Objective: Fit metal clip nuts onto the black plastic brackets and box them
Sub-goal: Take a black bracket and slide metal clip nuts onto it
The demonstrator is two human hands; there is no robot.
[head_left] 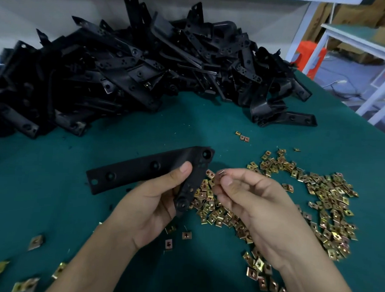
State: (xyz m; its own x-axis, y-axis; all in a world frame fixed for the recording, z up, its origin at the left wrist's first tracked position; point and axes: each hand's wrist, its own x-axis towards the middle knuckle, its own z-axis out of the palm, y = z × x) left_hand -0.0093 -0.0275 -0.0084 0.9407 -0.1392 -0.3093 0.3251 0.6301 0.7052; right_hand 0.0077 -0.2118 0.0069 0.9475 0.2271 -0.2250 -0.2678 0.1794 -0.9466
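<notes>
Lying nearest the bench edge are stray clip nuts (263,279) on the green mat (52,206); just beyond them the left hand (160,202) has thumb and fingers wrapped round 1 black bracket (142,169), gripping its angled end and holding it clear of the mat; the right hand (250,203), just beside it, pinches 1 clip nut (221,173) between thumb and fingertips, close to the bracket's edge but not yet on it. The risk, as I judge it, is the small nut slipping from that light pinch into the loose heap of nuts (330,207) beneath, or seating crooked if it misses the hole. Farther back sits the big pile of brackets (135,72); no box shows.
</notes>
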